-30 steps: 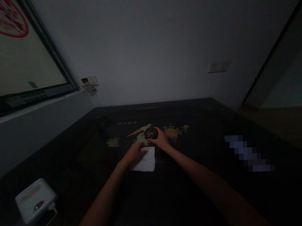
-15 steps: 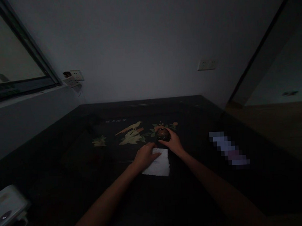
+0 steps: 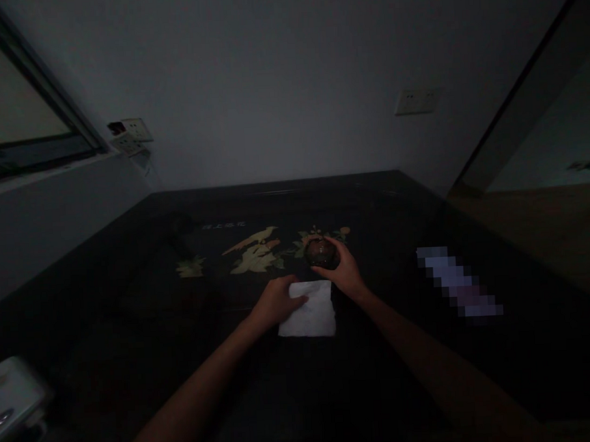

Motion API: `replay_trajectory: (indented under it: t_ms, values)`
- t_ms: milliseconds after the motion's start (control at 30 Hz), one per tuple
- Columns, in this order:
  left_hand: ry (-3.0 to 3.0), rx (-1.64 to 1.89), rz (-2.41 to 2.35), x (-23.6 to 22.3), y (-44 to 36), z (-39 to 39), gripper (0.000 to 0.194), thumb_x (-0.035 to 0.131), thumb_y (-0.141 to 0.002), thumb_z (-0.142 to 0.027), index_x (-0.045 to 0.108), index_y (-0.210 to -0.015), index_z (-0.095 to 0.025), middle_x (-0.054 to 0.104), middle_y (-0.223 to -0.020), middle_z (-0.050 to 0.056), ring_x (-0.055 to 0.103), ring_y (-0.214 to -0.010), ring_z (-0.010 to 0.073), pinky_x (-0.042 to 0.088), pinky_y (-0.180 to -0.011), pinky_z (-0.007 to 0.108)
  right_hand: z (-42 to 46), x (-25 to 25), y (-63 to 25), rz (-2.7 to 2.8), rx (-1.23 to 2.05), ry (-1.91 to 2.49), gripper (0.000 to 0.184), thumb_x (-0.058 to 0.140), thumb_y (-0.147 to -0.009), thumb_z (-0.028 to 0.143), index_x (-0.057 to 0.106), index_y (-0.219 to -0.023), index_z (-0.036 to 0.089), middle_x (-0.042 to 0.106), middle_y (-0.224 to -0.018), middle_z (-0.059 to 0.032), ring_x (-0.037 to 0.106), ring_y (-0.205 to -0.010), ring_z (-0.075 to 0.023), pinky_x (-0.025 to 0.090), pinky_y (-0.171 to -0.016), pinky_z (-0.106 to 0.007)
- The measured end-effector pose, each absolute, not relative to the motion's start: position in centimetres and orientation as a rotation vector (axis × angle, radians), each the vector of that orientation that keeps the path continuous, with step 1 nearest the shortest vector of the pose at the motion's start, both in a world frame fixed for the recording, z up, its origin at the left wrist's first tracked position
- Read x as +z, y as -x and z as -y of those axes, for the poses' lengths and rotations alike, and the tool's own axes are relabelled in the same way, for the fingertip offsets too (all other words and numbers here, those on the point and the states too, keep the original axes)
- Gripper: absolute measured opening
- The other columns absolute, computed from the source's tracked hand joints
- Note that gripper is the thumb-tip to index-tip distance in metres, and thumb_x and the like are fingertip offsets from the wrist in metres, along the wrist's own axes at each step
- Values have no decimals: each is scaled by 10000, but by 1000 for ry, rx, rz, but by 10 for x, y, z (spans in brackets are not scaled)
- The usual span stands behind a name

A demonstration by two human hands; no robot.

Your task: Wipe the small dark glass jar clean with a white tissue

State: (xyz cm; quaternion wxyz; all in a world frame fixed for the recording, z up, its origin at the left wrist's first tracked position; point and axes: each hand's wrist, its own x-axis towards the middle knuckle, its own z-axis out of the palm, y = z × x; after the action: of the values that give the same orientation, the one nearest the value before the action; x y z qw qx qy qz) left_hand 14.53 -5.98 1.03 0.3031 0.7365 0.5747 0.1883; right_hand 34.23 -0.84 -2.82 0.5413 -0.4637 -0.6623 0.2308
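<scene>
A white sheet of tissue [image 3: 312, 321] hangs or lies near the middle of the dark table, its front edge uneven. My left hand [image 3: 277, 301] pinches its left side, thumb on top and fingers underneath or behind. Just beyond it, my right hand [image 3: 348, 267] curls around a round, dark, see-through glass vessel [image 3: 320, 252], gripping it from the right with thumb and fingers apart around its side. In this dim light I cannot tell whether the vessel rests on the table or is lifted. The tissue and the vessel look slightly apart.
The dark glossy table [image 3: 216, 198] carries an inlaid bird-and-flower picture [image 3: 252, 252]. A blurred-out pale object [image 3: 459, 282] lies to the right. At the lower left stands a white object [image 3: 14, 393]. Wall sockets [image 3: 419, 101] and a window [image 3: 20, 89] are behind.
The camera view has shifted slightly. My left hand has moved a little left relative to the vessel, showing more tissue. The right hand still holds the vessel, which shows slightly larger.
</scene>
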Motion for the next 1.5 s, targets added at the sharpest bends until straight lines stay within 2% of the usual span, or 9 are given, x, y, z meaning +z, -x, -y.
replay_trajectory:
  t_ms: [267, 433, 567, 633, 900, 1133, 1367, 1433, 1500]
  values:
    - [-1589, 819, -1550, 18, -118, 37, 395, 693, -662, -462, 630, -890, -147, 711, -809, 57, 665, -716, 210, 496, -592, 277, 9, -27, -341, 1363, 782, 1057, 868, 812, -585, 333, 411, -1347, 230, 529, -1324, -124, 490, -1256, -292, 397, -1048, -497]
    - [-1441, 1104, -1607, 20, -108, 32, 438, 651, -692, -497, 598, -930, -133, 700, -870, 81, 666, -788, 219, 510, -641, 282, 14, -10, -338, 1287, 1004, 946, 848, 824, -547, 377, 436, -1288, 237, 577, -1278, -113, 580, -1165, -268, 445, -1019, -462]
    - [-1439, 1207, -1593, 22, -114, 37, 406, 645, -694, -482, 593, -913, -144, 663, -800, 40, 631, -724, 189, 487, -617, 262, 35, 8, -345, 1293, 1200, 909, 731, 854, -504, 273, 523, -1155, 262, 635, -1207, -58, 608, -1128, -248, 461, -1009, -432]
    - [-1463, 1215, -1577, 25, -122, 43, 394, 664, -679, -484, 595, -881, -153, 640, -767, 22, 607, -705, 179, 469, -598, 250, 50, 13, -348, 1289, 1295, 900, 667, 840, -553, 251, 541, -1149, 267, 631, -1218, -50, 591, -1154, -237, 447, -1024, -418]
    - [-1659, 1223, -1451, 40, -150, 73, 262, 663, -718, -407, 611, -840, -181, 641, -773, 8, 601, -728, 181, 473, -630, 258, 79, 6, -350, 1083, 1603, 744, 674, 816, -611, 371, 520, -1207, 266, 614, -1242, -88, 602, -1129, -277, 494, -944, -465]
    - [-2004, 1316, -1151, 36, -158, 85, 131, 636, -807, -281, 639, -911, -202, 683, -1000, 51, 630, -962, 200, 482, -882, 332, 84, 6, -351, 1178, 1564, 744, 736, 844, -579, 235, 493, -1223, 298, 612, -1238, -44, 582, -1160, -236, 456, -999, -401]
    - [-2153, 1176, -1025, 39, -160, 97, 236, 601, -834, -279, 618, -1065, -232, 682, -1132, 84, 604, -1112, 237, 453, -988, 412, 90, 15, -354, 1242, 1477, 768, 852, 856, -550, 208, 420, -1273, 320, 581, -1225, -42, 603, -1091, -220, 516, -904, -346]
    - [-2134, 1183, -955, 40, -160, 99, 370, 626, -819, -269, 535, -1176, -236, 677, -1149, 87, 611, -1115, 238, 458, -987, 411, 89, 17, -357, 1219, 1470, 776, 836, 862, -541, 215, 428, -1248, 321, 588, -1207, -37, 614, -1059, -220, 525, -872, -340]
    - [-2128, 1175, -844, 39, -159, 99, 590, 647, -809, -251, 371, -1331, -252, 676, -1162, 86, 598, -1148, 237, 442, -1013, 416, 88, 20, -360, 1196, 1479, 773, 797, 863, -540, 224, 447, -1214, 320, 596, -1193, -31, 619, -1037, -218, 526, -854, -334]
